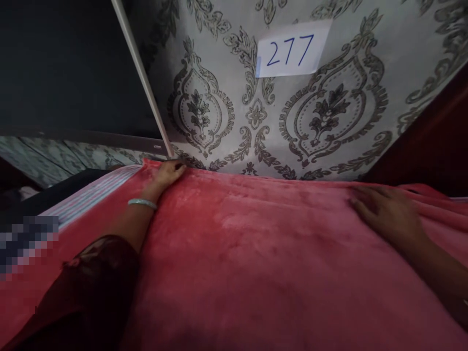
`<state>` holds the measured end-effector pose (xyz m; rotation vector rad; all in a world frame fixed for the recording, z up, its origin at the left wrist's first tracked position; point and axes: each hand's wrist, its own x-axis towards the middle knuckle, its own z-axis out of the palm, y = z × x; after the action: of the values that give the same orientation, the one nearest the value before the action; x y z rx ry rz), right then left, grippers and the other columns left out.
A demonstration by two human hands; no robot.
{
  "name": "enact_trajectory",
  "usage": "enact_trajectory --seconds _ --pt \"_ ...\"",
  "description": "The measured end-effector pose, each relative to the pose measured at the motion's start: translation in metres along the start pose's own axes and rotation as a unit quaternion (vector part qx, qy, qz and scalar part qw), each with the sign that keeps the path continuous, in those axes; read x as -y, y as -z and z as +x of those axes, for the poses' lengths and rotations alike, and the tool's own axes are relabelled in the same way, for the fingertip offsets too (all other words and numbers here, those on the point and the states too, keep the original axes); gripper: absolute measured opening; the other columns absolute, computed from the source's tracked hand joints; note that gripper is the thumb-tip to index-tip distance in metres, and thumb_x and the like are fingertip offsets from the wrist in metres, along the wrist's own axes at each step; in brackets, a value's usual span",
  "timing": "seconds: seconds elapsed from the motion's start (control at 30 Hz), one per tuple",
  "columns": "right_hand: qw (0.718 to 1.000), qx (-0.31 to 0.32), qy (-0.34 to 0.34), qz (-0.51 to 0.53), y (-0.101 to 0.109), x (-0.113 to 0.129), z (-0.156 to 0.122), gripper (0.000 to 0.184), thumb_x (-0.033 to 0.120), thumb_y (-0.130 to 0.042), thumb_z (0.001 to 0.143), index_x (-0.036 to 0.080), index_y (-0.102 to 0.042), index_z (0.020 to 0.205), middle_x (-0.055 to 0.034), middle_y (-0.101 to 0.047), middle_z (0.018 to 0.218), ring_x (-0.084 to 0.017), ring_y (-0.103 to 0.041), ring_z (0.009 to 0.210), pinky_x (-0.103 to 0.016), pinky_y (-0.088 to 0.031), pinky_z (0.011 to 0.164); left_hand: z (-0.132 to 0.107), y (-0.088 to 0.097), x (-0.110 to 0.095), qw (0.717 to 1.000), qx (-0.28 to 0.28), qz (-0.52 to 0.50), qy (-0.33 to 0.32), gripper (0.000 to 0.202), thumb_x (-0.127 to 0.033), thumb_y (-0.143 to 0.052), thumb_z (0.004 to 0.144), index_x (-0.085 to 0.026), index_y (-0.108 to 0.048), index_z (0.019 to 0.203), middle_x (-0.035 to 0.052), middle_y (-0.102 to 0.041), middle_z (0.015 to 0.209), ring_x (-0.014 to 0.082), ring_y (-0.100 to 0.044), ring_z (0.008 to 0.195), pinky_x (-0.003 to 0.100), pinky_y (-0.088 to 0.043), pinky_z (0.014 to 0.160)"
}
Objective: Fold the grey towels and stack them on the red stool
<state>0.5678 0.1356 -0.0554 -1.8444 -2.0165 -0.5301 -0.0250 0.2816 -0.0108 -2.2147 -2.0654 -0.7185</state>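
Note:
A red plush blanket [256, 253] covers the bed up to the wall. My left hand [166, 173] reaches to the blanket's far left corner by the wall, fingers curled onto its edge; a pale bangle sits on that wrist. My right hand [387, 209] lies flat on the blanket at the right, fingers stretched out and pressing the fabric. A striped sheet [91, 195] shows under the blanket at the left edge.
A patterned grey wall [226, 112] stands right behind the bed, with a paper sign [292, 48] reading 277. A white strip [142, 83] runs down the wall's corner. Dark furniture [431, 141] rises at the right.

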Motion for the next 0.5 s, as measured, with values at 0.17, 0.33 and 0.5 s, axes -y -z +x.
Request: enact_trajectory --seconds 0.17,0.33,0.5 --pt "0.985 0.131 0.071 0.092 -0.01 0.007 -0.008 0.066 0.057 -0.031 0.097 0.024 -0.05 0.15 -0.012 -0.049 0.155 -0.03 -0.043 0.144 -0.051 -0.03 0.12 -0.006 -0.027 -0.044 0.958 0.144 -0.056 -0.243 0.048 -0.046 -0.045 0.095 -0.017 -0.07 0.124 0.0111 -0.07 0.123 0.0264 -0.062 0.114 0.036 -0.048 0.103" --pt "0.98 0.181 0.019 0.085 -0.029 -0.004 -0.01 0.069 0.059 -0.025 0.097 0.028 -0.039 0.157 -0.0085 -0.036 0.164 -0.029 -0.031 0.151 -0.058 -0.025 0.121 -0.013 -0.045 -0.052 0.958 0.113 0.017 -0.262 0.048 -0.037 -0.037 0.099 -0.017 -0.067 0.132 0.0158 -0.064 0.119 0.0267 -0.059 0.114 0.041 -0.046 0.105" --pt "0.976 0.201 -0.005 0.082 -0.024 0.004 -0.001 0.069 0.056 -0.024 0.097 0.027 -0.039 0.157 -0.0067 -0.038 0.163 -0.029 -0.031 0.151 -0.061 -0.027 0.12 -0.017 -0.031 -0.069 0.968 0.139 0.049 -0.202 0.043 -0.033 -0.042 0.099 -0.016 -0.068 0.128 0.0168 -0.066 0.122 0.0287 -0.063 0.114 0.041 -0.047 0.104"
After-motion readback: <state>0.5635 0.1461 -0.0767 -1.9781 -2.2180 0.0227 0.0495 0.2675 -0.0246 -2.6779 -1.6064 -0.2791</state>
